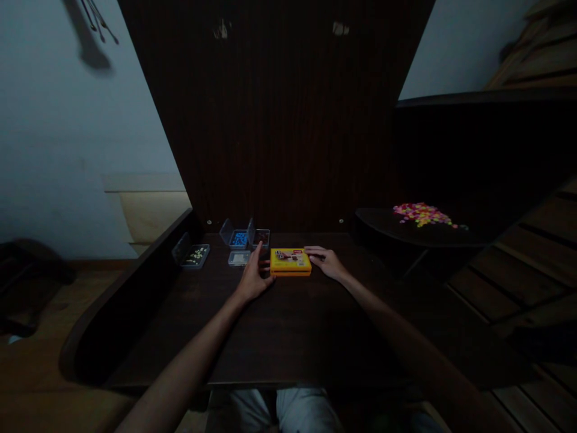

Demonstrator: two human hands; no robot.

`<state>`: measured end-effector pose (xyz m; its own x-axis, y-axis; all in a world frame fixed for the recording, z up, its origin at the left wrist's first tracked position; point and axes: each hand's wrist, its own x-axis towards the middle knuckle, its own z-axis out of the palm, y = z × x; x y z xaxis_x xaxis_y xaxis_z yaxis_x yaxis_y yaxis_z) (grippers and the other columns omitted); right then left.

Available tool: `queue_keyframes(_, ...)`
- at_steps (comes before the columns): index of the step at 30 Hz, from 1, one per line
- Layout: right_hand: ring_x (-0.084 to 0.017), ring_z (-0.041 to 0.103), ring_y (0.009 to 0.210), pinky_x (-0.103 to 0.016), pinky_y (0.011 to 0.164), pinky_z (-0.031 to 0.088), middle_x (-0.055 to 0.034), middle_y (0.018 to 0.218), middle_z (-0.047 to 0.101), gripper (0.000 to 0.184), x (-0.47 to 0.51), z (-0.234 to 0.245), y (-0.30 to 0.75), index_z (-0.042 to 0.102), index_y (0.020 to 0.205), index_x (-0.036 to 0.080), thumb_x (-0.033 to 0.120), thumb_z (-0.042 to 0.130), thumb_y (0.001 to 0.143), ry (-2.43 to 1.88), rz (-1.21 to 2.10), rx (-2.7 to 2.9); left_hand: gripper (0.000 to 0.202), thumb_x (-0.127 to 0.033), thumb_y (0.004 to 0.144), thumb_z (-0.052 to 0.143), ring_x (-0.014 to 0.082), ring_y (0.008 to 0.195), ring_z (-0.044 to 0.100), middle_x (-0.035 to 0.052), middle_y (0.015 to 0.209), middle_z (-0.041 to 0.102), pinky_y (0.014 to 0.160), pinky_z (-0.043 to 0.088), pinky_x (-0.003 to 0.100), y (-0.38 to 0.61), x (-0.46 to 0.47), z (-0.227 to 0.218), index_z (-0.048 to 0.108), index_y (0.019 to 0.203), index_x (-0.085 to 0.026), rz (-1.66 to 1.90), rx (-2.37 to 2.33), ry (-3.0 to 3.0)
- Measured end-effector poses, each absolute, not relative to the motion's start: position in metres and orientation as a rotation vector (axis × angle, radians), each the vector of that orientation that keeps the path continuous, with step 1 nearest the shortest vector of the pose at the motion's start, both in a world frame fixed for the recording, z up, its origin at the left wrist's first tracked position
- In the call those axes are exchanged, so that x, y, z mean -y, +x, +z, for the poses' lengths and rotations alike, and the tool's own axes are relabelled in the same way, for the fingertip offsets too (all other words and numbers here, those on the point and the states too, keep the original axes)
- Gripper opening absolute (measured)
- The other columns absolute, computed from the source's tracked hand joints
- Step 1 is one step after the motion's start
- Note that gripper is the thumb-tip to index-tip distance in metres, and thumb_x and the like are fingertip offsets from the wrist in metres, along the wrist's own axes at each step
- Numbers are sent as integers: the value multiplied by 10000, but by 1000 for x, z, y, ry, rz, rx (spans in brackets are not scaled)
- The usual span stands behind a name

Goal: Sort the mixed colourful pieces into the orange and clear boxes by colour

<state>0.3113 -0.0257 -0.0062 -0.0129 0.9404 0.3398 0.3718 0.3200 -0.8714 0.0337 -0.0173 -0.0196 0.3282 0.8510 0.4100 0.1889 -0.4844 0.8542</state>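
A yellow box (291, 259) with printed pictures on its top and an orange lower edge lies flat on the dark table, between my two hands. My left hand (255, 276) is at the box's left side, its thumb and fingers spread apart, the thumb by the near left corner. On the opposite side, my right hand (328, 262) has its fingers stretched out to the box's far right corner and seems to touch it. Just beyond my left hand, a clear case (238, 258) is closed, and an open clear case (265, 233) holds dark pieces.
Another open case holds blue pieces (240, 239). Farther left, an open case holds pale pieces (196, 256). Colourful beads (424, 214) are heaped on a raised curved shelf (383, 225) at right. A tall dark panel (288, 120) rises behind the table (279, 337); a raised side board (121, 294) borders its left.
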Motion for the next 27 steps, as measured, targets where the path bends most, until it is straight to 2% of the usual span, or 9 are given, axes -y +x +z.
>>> queue_keyframes(4, -236, 629, 1144, -472, 1005, 486, -75, 1192, 697, 181, 26, -5, 312, 769, 914, 228, 206, 664, 768, -1238, 811, 1555, 1024, -149, 682, 734, 256, 1163, 591, 162, 1513, 311, 852, 605, 385, 32, 21, -14, 179, 1531, -288, 1154, -912, 1971)
queue_keyframes(6, -240, 641, 1116, -450, 961, 517, -91, 1195, 690, 194, 27, -6, 311, 764, 937, 220, 246, 699, 756, -1215, 831, 1535, 872, -217, 713, 740, 282, 1212, 566, 154, 1495, 359, 904, 585, 414, 31, 22, -12, 335, 1484, -241, 1111, -927, 2071)
queue_keyframes(8, -253, 634, 1118, -427, 915, 541, -108, 1227, 666, 252, 29, -7, 310, 760, 957, 213, 292, 751, 718, -1186, 819, 1572, 630, -285, 757, 722, 301, 1251, 544, 144, 1444, 451, 1004, 523, 464, 31, 23, -10, 535, 1352, -193, 1040, -971, 2201)
queue_keyframes(11, -272, 586, 1186, -401, 897, 546, -120, 1310, 599, 414, 32, -10, 310, 745, 1028, 216, 337, 826, 641, -1173, 764, 1686, 432, -319, 808, 672, 296, 1257, 549, 129, 1376, 549, 1098, 431, 485, 30, 23, -8, 657, 1213, -171, 944, -1038, 2348)
queue_keyframes(16, -292, 508, 1282, -397, 931, 532, -133, 1423, 505, 655, 32, -13, 310, 659, 1230, 232, 354, 855, 617, -1204, 753, 1732, 455, -365, 844, 610, 281, 1256, 558, 127, 1407, 538, 1104, 431, 444, 29, 24, -3, 645, 1246, -155, 849, -1080, 2434)
queue_keyframes(22, -294, 545, 1244, -406, 947, 533, -126, 1386, 553, 675, 30, -16, 308, 651, 1239, 224, 373, 855, 613, -1198, 801, 1684, 477, -461, 875, 571, 278, 1192, 587, 140, 1309, 599, 1059, 470, 442, 32, 24, 8, 644, 1222, -141, 882, -1118, 2520)
queue_keyframes(25, -286, 572, 1204, -404, 941, 539, -124, 1379, 559, 685, 30, -16, 309, 656, 1230, 219, 375, 864, 596, -1199, 812, 1663, 457, -400, 900, 536, 283, 1227, 532, 143, 1301, 584, 1070, 441, 458, 35, 13, 20, 581, 1274, -141, 1087, -1272, 2537)
queue_keyframes(27, -273, 599, 1156, -407, 937, 545, -126, 1351, 578, 738, 30, -16, 309, 633, 1262, 212, 368, 872, 582, -1203, 852, 1640, 527, -374, 865, 581, 316, 1260, 483, 167, 1345, 539, 1074, 417, 481, 37, 1, 29, 520, 1324, -122, 1189, -1490, 2501)
